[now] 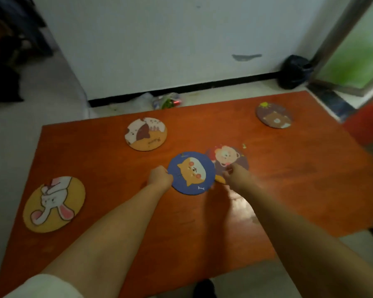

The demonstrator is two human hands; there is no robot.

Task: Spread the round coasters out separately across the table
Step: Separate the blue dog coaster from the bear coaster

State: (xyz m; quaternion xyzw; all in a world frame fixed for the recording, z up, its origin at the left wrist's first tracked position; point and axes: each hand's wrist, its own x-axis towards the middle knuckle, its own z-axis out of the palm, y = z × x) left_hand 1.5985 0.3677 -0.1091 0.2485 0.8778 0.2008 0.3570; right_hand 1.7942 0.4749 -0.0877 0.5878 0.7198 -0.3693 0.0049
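Head view: an orange-red table (108, 168) fills the lower frame, with five round coasters on it. At the table's centre lies the blue cat coaster (191, 172). The left hand (159, 178) meets it at its nine o'clock edge, fingers curled over the rim in a pinch on that edge. Just beyond, at the blue one's two o'clock, sits the purple bear-face coaster (228, 159), its near-left part tucked under the blue coaster so the two overlap. The right hand (235, 175) rests on the bear-face coaster's six o'clock edge, fingertips bent down onto it; motion blur hides whether it grips the rim or only presses on it. A small orange sliver shows under that hand, too blurred to identify.

The other three coasters lie well apart from both hands. The yellow rabbit coaster (54, 204) is at the table's eight o'clock, near the left edge. The tan dog coaster (145, 134) is at eleven o'clock from the centre pair. The dark purple bear coaster (274, 115) lies far off at two o'clock, near the far right corner.

Both forearms are bare; a white sleeve (43, 287) shows at the bottom left.
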